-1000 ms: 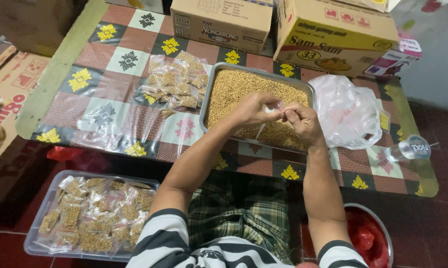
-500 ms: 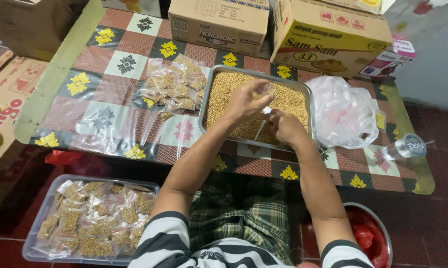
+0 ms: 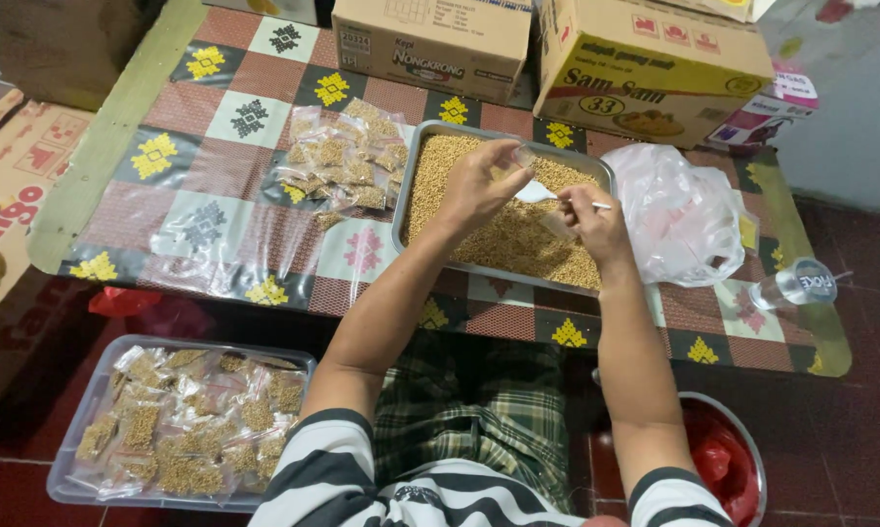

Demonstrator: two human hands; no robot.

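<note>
Low counter under a patterned cloth, dark red floor tiles around it, cardboard boxes along the far edge.

Head view, looking down past a striped shirt and checked shorts. Left hand raised over the metal tray of golden grain, fingers closed around a small clear packet. Right hand just beside it, fingers pinched on the handle of a white plastic spoon, bowl of the spoon nearly touching the packet's mouth. Whether grain already sits in the packet: too small to tell.

Left of the fingers, a loose heap of filled packets on the counter. Nearer the body and down on the floor, a clear plastic tub crowded with more filled packets. Right of the fingers, a crumpled clear bag, then a toppled water bottle. Below the right forearm, a bucket lined in red.

Judging by the two stocks of filled packets, plenty done; judging by the tray, still well covered with grain, plenty left.
</note>
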